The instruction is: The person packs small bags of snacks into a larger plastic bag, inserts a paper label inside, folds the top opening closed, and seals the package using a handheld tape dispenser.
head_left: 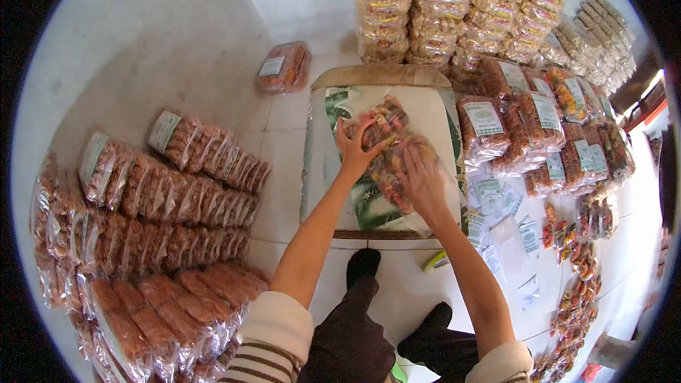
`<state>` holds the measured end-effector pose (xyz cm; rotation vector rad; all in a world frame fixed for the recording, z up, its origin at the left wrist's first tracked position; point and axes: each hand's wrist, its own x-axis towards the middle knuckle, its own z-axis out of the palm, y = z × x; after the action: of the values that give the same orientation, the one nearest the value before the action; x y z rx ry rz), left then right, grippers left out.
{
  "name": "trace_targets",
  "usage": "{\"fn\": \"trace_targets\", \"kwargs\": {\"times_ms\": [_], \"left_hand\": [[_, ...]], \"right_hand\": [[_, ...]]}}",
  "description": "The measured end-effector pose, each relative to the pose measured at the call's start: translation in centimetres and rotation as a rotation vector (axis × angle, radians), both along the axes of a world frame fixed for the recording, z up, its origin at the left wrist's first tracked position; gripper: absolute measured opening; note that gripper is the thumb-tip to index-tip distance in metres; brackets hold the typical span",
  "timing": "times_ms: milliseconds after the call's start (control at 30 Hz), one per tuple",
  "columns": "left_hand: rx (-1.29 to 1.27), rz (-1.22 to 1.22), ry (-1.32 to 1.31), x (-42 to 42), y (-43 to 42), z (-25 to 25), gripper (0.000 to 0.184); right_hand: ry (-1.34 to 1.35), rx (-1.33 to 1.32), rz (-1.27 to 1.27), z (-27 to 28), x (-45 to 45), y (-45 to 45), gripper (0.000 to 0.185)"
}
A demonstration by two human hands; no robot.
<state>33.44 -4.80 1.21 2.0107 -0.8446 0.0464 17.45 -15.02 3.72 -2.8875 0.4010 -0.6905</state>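
Observation:
A low board [284,191] with a white and green leaf-patterned sheet [425,99] on it stands in front of me. Clear plastic packs with red, yellow and dark contents [386,115] lie on the sheet. My left hand [357,143] touches the left side of the packs, its thumb and fingers spread apart. Flat on the right part of the packs lies my right hand [424,179], with its fingers stretched out. Glare on the plastic makes the exact number of packs hard to tell.
Rows of brown packs [170,191] fill the left side. Tall stacks of pale packs [443,0] stand behind. Labelled packs [546,117] are piled at the right, with loose labels [496,198] below them. A single labelled pack [284,67] lies behind left; a green-handled tool [436,261] is near the board.

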Motion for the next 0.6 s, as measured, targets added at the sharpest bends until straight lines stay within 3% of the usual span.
{"fn": "trace_targets", "kwargs": {"times_ms": [67,200,267,300,367,400,467,600], "left_hand": [[0.034,0.12,-0.078,-0.5,-0.3,-0.1,0.055],[0.215,0.284,-0.033,-3.5,-1.1,2.9,0.048],[0.175,0.133,-0.393,-3.8,-1.4,3.0,0.043],[0.176,0.131,-0.393,-4.2,-1.8,3.3,0.043],[0.302,-0.14,-0.538,-5.0,-2.9,3.7,0.04],[0.309,-0.145,-0.539,-5.1,-3.1,3.2,0.04],[0.356,-0.224,-0.613,-5.1,-3.6,2.4,0.044],[0.405,-0.256,-0.615,-5.5,-3.3,2.6,0.047]], "right_hand": [[-0.088,-0.016,0.176,-0.3,-1.7,-0.5,0.049],[-0.098,-0.017,0.237,1.4,-6.4,0.5,0.052],[-0.196,0.187,-0.023,-0.3,-8.4,1.4,0.05],[-0.195,0.188,-0.025,-1.1,-8.7,2.0,0.05],[-0.382,0.476,-0.444,-2.3,-8.5,3.5,0.046],[-0.383,0.483,-0.449,-2.1,-8.2,3.7,0.046],[-0.319,0.801,-0.443,-1.3,-7.1,3.3,0.044],[-0.485,0.833,-0.262,-2.6,-3.8,2.2,0.047]]}}
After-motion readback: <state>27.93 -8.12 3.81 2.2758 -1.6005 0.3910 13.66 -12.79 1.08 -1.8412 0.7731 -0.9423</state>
